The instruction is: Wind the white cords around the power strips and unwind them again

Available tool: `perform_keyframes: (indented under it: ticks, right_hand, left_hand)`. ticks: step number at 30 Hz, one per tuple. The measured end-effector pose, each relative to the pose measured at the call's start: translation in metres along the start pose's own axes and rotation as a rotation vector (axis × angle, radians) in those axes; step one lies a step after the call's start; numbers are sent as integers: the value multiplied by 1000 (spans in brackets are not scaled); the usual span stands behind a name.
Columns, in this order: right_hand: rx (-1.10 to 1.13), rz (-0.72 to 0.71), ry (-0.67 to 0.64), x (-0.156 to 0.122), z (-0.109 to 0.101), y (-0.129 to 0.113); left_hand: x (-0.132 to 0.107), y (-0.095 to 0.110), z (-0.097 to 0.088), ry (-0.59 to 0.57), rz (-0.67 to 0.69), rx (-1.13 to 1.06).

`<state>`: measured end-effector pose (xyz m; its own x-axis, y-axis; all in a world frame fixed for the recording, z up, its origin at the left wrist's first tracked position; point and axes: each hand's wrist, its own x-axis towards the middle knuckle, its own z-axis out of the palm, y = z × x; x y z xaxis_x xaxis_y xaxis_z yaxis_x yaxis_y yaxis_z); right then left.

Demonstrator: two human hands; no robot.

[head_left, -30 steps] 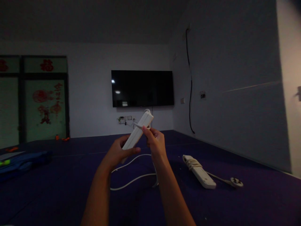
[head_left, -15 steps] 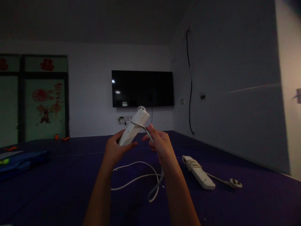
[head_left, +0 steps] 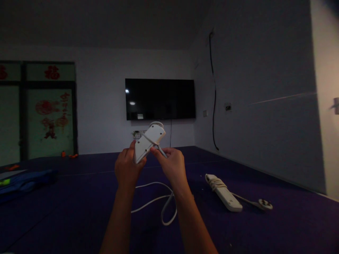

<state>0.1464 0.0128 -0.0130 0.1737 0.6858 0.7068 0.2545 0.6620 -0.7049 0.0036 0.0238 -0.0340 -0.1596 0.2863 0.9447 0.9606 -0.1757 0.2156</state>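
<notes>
Between two bare hands, raised above a purple surface [head_left: 79,211], one white power strip [head_left: 148,141] is held. The left hand [head_left: 128,165] has its grip clasped about the near end; the right hand [head_left: 172,162] has its grip pinching one white cord [head_left: 162,151] between thumb and fingers, beside the strip's right edge. Two strips are counted in all. The held one's long axis slants from lower left to upper right, far end pointing up, just below the television [head_left: 160,98] in view. Its casing is smooth, plastic-looking, a long flat-faced block with four small dark recesses on the visible face. One turn of cord crosses that face at a slant; another bend shows over the far end. Slack cord lies in smooth curves on the surface. To the right, the second strip [head_left: 228,200] lies with several turns of cord wound round its far end and one round plug [head_left: 263,204] beside it. Farther out are one dark cable [head_left: 215,92] hanging down the right-hand wall [head_left: 265,70], and crumpled blue cloth [head_left: 34,180] at far left.
</notes>
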Motion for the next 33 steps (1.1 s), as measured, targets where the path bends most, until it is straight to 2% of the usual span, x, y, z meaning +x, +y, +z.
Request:
perform_keyframes:
  ticks: [3, 6, 14, 17, 24, 27, 33]
  right_hand:
    - [-193, 35, 114, -2, 0, -2]
    - [-316, 67, 172, -3, -3, -3]
    - [-337, 42, 222, 1, -3, 5]
    - [-332, 42, 234, 3, -4, 8]
    - [-288, -16, 274, 11, -5, 19]
    - [-263, -24, 273, 11, -4, 17]
    - [-226, -67, 298, 11, -4, 14]
  left_hand:
    - [-1, 4, -1, 43, 62, 34]
    - [-3, 9, -2, 63, 105, 69]
    - [-4, 15, 1, 60, 155, 64]
    - [-2, 15, 2, -14, 138, -3]
    - [1, 11, 7, -240, -12, -387]
    - [1, 11, 9, -317, -87, -514]
    - [2, 11, 5, -546, -210, -770]
